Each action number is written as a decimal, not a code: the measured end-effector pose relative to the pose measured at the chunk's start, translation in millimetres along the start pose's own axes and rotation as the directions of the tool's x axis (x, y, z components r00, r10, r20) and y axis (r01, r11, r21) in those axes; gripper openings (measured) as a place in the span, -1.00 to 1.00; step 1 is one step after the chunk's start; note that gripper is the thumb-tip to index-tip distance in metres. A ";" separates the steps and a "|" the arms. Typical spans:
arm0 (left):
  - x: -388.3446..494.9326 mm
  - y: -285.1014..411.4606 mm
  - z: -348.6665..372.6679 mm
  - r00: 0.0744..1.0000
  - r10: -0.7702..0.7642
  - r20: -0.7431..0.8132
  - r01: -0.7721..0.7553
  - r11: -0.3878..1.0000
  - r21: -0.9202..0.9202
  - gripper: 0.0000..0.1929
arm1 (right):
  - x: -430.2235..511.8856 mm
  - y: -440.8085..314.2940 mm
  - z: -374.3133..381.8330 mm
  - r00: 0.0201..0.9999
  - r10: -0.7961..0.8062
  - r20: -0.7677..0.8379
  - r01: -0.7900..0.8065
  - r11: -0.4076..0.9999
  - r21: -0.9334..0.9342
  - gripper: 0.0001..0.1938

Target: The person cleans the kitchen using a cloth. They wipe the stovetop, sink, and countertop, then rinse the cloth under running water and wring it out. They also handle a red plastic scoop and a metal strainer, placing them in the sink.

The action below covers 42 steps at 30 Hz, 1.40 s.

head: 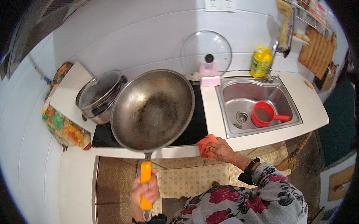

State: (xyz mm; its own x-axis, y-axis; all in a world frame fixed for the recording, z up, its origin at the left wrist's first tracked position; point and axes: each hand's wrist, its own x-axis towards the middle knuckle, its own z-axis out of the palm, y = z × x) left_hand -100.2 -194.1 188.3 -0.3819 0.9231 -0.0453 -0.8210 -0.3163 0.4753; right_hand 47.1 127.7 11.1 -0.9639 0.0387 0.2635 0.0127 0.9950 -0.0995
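Observation:
My left hand (146, 188) is closed around the orange handle (146, 172) of a large metal wok (154, 113), whose worn, dark-stained inside faces me above the black cooktop (199, 126). An orange-red cloth (206, 146) is bunched in my right hand (221, 149), at the counter's front edge between the cooktop and the sink. Whether the wok's underside touches the cooktop is hidden.
A lidded pot (100, 95) stands left of the wok. A glass lid (206, 53) leans upright in a pink holder (210, 81). The steel sink (241, 89) holds a red dipper (262, 116) with liquid; a yellow bottle (260, 61) stands behind it by the faucet.

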 end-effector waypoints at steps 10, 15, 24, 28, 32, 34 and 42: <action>151.6 -22.4 -9.1 0.994 -0.019 0.109 0.017 1.000 0.017 -0.63 | -74.2 38.2 -28.9 0.956 0.280 -0.091 -0.263 0.950 0.168 -0.54; 181.4 -32.1 -17.4 0.999 0.020 0.047 -0.020 1.000 0.014 -0.66 | -77.4 42.0 -29.0 0.931 0.252 -0.265 -0.200 0.957 0.209 -0.66; 200.5 -43.6 -21.9 0.997 0.034 -0.067 -0.035 0.999 -0.008 -0.68 | -81.5 49.0 -17.6 0.926 0.251 -0.281 -0.176 0.948 0.266 -0.62; 208.5 -58.3 -21.8 0.995 0.082 -0.053 -0.085 0.995 -0.055 -0.66 | -82.4 50.0 -14.1 0.932 0.287 -0.220 -0.196 0.913 0.359 -0.67; 217.0 -77.3 -15.7 0.995 0.095 -0.021 -0.096 0.993 -0.068 -0.61 | -67.6 48.8 -14.9 0.951 0.309 0.024 -0.299 0.895 0.330 -0.70; 217.7 -82.7 -11.2 0.990 0.130 -0.063 -0.132 0.991 -0.026 -0.56 | -56.6 53.4 -13.6 0.959 0.249 -0.137 -0.202 0.937 0.286 -0.70; 174.0 -123.2 -53.8 0.928 0.211 -0.308 -0.108 0.942 0.318 -0.41 | -158.4 142.4 -30.9 0.605 0.796 0.008 -0.205 0.146 0.968 -0.57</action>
State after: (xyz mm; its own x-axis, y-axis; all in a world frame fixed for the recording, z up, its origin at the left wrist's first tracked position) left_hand -88.3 -6.3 74.6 -0.6581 0.7222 -0.2129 -0.5970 -0.3284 0.7320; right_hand 209.9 266.2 -15.1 -0.5754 0.8147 0.0727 -0.0580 0.0480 -0.9972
